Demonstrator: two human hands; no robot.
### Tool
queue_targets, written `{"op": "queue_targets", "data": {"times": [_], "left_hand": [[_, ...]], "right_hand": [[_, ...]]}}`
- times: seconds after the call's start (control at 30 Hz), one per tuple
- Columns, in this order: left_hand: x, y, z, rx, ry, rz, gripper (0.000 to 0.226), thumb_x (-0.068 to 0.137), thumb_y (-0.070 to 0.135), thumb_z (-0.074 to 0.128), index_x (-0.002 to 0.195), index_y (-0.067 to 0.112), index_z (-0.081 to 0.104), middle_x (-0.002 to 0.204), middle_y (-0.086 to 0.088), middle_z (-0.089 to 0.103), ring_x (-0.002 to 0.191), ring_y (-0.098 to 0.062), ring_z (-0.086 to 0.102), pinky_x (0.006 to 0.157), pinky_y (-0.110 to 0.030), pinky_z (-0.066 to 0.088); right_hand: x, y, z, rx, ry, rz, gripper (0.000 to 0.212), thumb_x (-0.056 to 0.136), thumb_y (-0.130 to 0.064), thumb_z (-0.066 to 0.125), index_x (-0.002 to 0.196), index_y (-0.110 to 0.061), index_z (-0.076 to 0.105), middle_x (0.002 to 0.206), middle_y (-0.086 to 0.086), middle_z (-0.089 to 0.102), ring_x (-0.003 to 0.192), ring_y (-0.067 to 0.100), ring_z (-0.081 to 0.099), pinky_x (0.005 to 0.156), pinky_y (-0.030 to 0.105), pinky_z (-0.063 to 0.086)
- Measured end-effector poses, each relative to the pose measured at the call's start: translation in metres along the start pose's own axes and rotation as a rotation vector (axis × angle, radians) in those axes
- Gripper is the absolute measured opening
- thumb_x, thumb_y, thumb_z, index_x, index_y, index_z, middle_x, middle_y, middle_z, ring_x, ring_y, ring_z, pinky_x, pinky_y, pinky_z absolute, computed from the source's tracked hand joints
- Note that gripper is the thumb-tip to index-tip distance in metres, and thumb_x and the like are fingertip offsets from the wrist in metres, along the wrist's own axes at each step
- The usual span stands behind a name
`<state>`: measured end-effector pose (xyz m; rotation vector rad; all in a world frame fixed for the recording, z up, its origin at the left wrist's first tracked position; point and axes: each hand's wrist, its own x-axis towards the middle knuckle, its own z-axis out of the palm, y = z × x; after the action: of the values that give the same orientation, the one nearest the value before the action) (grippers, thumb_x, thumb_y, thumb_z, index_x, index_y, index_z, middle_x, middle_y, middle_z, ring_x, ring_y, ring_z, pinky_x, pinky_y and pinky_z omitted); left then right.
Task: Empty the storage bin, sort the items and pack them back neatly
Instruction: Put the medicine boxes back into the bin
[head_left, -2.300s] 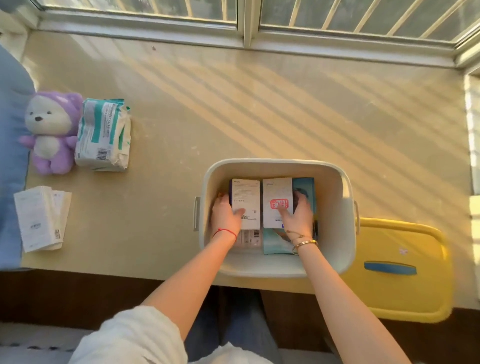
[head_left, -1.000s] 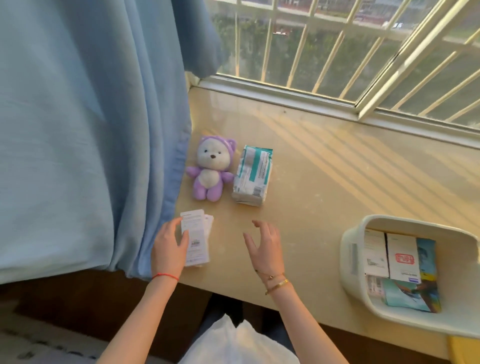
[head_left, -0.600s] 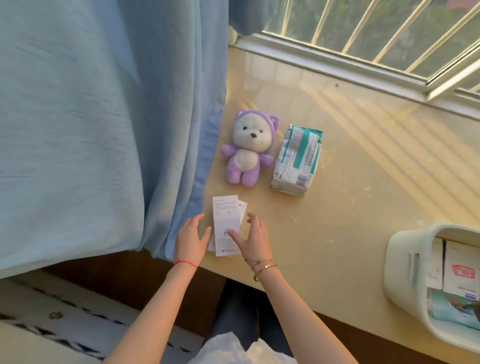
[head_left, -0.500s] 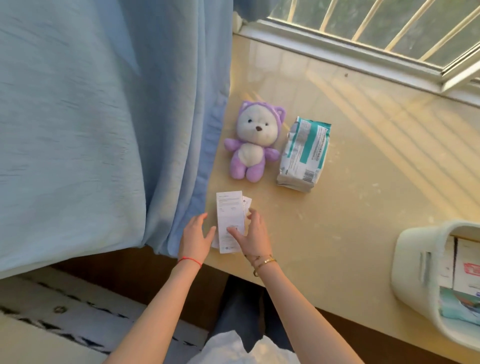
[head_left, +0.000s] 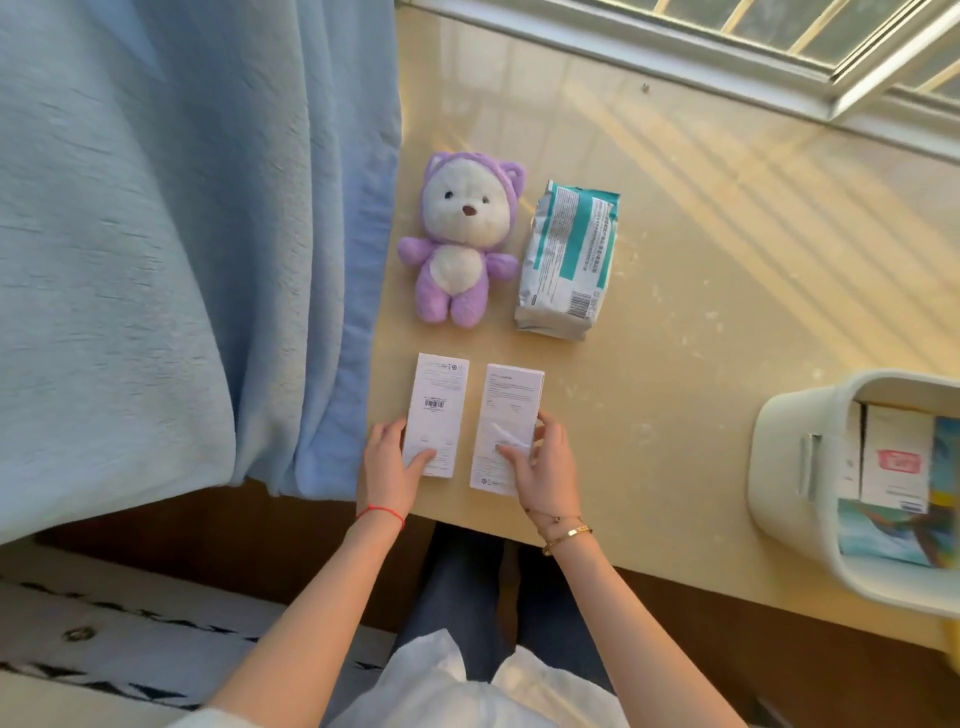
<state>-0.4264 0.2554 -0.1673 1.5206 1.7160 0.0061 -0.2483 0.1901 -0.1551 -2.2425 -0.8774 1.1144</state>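
Observation:
Two flat white boxes lie side by side near the table's front edge. My left hand (head_left: 388, 467) grips the near end of the left white box (head_left: 435, 410), thumb on top. My right hand (head_left: 543, 467) holds the near end of the right white box (head_left: 508, 421), thumb on top and fingers along its right side. A purple and white plush bear (head_left: 462, 244) and a white and teal soft pack (head_left: 570, 260) lie beyond them. The white storage bin (head_left: 795, 478) stands at the right edge of the view, with several boxes inside it.
A blue curtain (head_left: 182, 234) hangs along the table's left side, its hem touching the table. The window frame (head_left: 675, 47) runs along the far edge. Sunlit bare tabletop (head_left: 727, 260) spreads between the pack and the bin.
The two white boxes were stacked; now they lie apart side by side, one under each hand. The view has come closer and shifted left of the bin.

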Motion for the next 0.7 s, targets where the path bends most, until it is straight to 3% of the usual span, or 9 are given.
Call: {"op": "queue_targets", "data": {"times": [0.13, 0.3, 0.5, 0.63, 0.7], "left_hand": [[-0.009, 0.011, 0.004, -0.113, -0.001, -0.044, 0.053, 0.077, 0.019, 0.076, 0.123, 0.014, 0.050, 0.121, -0.005, 0.062, 0.112, -0.020, 0.058, 0.087, -0.031, 0.049], [-0.036, 0.042, 0.006, -0.091, -0.012, 0.004, 0.068, 0.073, 0.027, 0.079, 0.133, 0.019, 0.046, 0.116, -0.001, 0.066, 0.102, -0.016, 0.063, 0.084, -0.035, 0.055], [-0.096, 0.120, 0.014, -0.179, 0.001, 0.162, 0.062, 0.075, 0.029, 0.077, 0.131, 0.021, 0.051, 0.112, 0.003, 0.066, 0.088, -0.004, 0.059, 0.075, -0.019, 0.050], [-0.139, 0.186, 0.044, -0.253, -0.045, 0.271, 0.062, 0.075, 0.027, 0.078, 0.131, 0.022, 0.052, 0.108, 0.005, 0.068, 0.089, -0.004, 0.062, 0.076, -0.021, 0.053], [-0.160, 0.220, 0.067, -0.266, -0.065, 0.316, 0.062, 0.075, 0.029, 0.078, 0.131, 0.023, 0.052, 0.104, 0.008, 0.067, 0.086, -0.001, 0.062, 0.070, -0.014, 0.051]], "right_hand": [[-0.012, 0.015, -0.029, 0.105, 0.069, 0.016, 0.050, 0.083, -0.033, 0.066, 0.126, -0.020, 0.044, 0.107, -0.004, 0.054, 0.088, 0.009, 0.058, 0.073, 0.032, 0.056], [-0.037, 0.021, -0.083, 0.156, 0.144, -0.026, 0.051, 0.085, -0.032, 0.065, 0.130, -0.020, 0.043, 0.111, -0.005, 0.055, 0.089, 0.007, 0.060, 0.064, 0.019, 0.054], [-0.074, 0.043, -0.169, 0.224, 0.253, -0.083, 0.051, 0.087, -0.030, 0.064, 0.131, -0.017, 0.044, 0.115, -0.004, 0.056, 0.091, 0.003, 0.061, 0.065, 0.014, 0.054], [-0.092, 0.077, -0.237, 0.228, 0.305, -0.094, 0.052, 0.087, -0.031, 0.062, 0.134, -0.017, 0.043, 0.115, -0.005, 0.056, 0.092, 0.004, 0.061, 0.064, 0.013, 0.054], [-0.099, 0.099, -0.275, 0.200, 0.326, -0.099, 0.050, 0.087, -0.030, 0.061, 0.132, -0.016, 0.044, 0.115, -0.004, 0.054, 0.093, 0.003, 0.059, 0.061, 0.009, 0.051]]}}
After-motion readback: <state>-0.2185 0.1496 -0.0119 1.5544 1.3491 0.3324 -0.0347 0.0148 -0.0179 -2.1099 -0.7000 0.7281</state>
